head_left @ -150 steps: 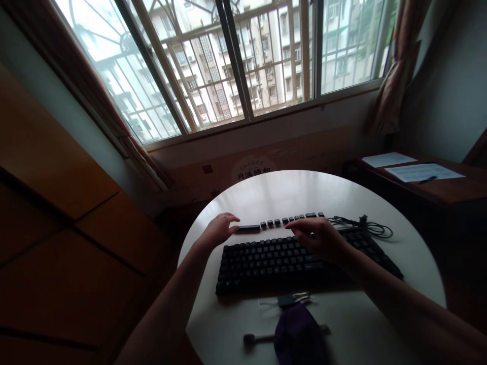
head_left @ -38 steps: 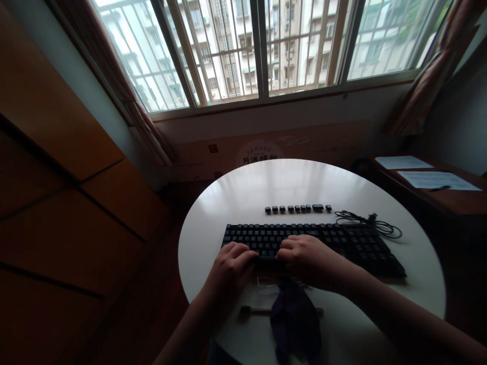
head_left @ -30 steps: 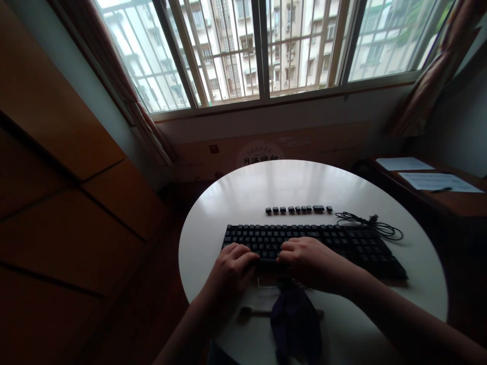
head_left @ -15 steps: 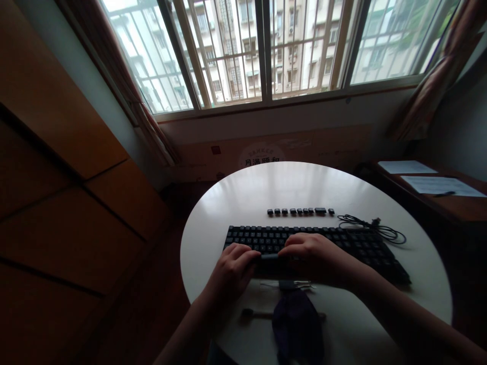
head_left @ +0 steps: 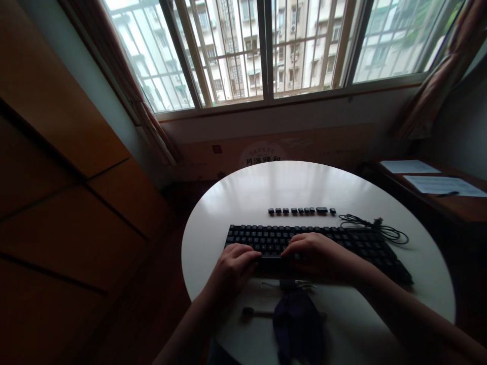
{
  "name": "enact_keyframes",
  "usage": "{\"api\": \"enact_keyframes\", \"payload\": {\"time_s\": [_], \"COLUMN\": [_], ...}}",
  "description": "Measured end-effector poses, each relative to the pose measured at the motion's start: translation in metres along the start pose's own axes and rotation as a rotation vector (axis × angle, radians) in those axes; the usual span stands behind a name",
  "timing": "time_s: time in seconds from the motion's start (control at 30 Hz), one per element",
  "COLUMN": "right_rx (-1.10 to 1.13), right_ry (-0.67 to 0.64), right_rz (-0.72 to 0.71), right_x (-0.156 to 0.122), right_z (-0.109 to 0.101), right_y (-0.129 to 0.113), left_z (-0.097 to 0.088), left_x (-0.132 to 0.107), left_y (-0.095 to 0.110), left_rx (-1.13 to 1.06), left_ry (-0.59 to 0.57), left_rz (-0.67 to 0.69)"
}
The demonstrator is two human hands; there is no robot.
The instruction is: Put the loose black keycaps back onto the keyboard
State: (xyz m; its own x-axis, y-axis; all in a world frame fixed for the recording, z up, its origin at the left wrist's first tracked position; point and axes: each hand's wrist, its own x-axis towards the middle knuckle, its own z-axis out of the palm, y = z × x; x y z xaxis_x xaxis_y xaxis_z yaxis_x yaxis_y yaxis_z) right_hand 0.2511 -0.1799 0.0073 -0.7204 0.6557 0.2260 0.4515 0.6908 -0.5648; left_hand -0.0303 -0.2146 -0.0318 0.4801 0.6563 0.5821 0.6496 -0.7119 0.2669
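Note:
A black keyboard (head_left: 262, 235) lies on the white round table, and both of my hands are at its near edge. Between my fingertips is a long dark key, the space bar (head_left: 271, 256), level with the keyboard's front row. My left hand (head_left: 236, 263) is closed, with thumb and fingers at the bar's left end. At the right end, my right hand (head_left: 315, 249) pinches with its fingers, the palm over the keyboard's front. Whether the bar is fully seated cannot be seen. Beyond the keyboard stands a row of several loose keycaps (head_left: 301, 210).
A coiled cable (head_left: 380, 229) lies at the keyboard's back right. Nearer me on the table (head_left: 236, 185) are a dark purple pouch (head_left: 299, 324), a brush (head_left: 248, 312) partly behind it, and thin wire pieces (head_left: 304, 285). Papers (head_left: 443, 185) lie on a side table at right.
The space bar's pale, tilted face has turned flatter and darker, down against the keyboard. Both hands stay at its ends, the right fingertips slightly farther right. The view has shifted a little.

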Motion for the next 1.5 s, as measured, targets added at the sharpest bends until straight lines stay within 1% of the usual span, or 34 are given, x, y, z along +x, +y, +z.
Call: {"api": "enact_keyframes", "payload": {"time_s": [0.2,0.5,0.77,1.07,1.27,1.37,1.5], "right_rx": [-0.083,-0.250,-0.353,-0.374,-0.342,-0.355,-0.398], "right_ry": [-0.039,-0.072,-0.098,-0.120,-0.123,-0.122,-0.110], "right_rz": [0.015,0.029,0.016,0.023,0.017,0.010,-0.035], "right_x": [0.001,0.003,0.004,0.004,0.003,0.002,0.003], "right_z": [0.005,0.007,0.009,0.011,0.007,0.006,0.011], "right_y": [-0.004,-0.011,-0.018,-0.018,-0.022,-0.021,-0.016], "left_z": [-0.001,0.001,0.000,0.000,-0.003,-0.005,-0.004], "left_x": [0.001,-0.001,0.001,0.000,0.004,0.006,0.007], "left_y": [-0.002,0.000,0.001,0.002,0.004,0.006,0.008], "left_rx": [-0.009,-0.003,-0.008,0.001,0.013,0.036,0.072], "left_ry": [-0.038,-0.106,-0.084,-0.063,-0.062,-0.064,-0.062], "left_rz": [-0.009,-0.068,-0.037,-0.018,-0.007,-0.002,-0.008]}}
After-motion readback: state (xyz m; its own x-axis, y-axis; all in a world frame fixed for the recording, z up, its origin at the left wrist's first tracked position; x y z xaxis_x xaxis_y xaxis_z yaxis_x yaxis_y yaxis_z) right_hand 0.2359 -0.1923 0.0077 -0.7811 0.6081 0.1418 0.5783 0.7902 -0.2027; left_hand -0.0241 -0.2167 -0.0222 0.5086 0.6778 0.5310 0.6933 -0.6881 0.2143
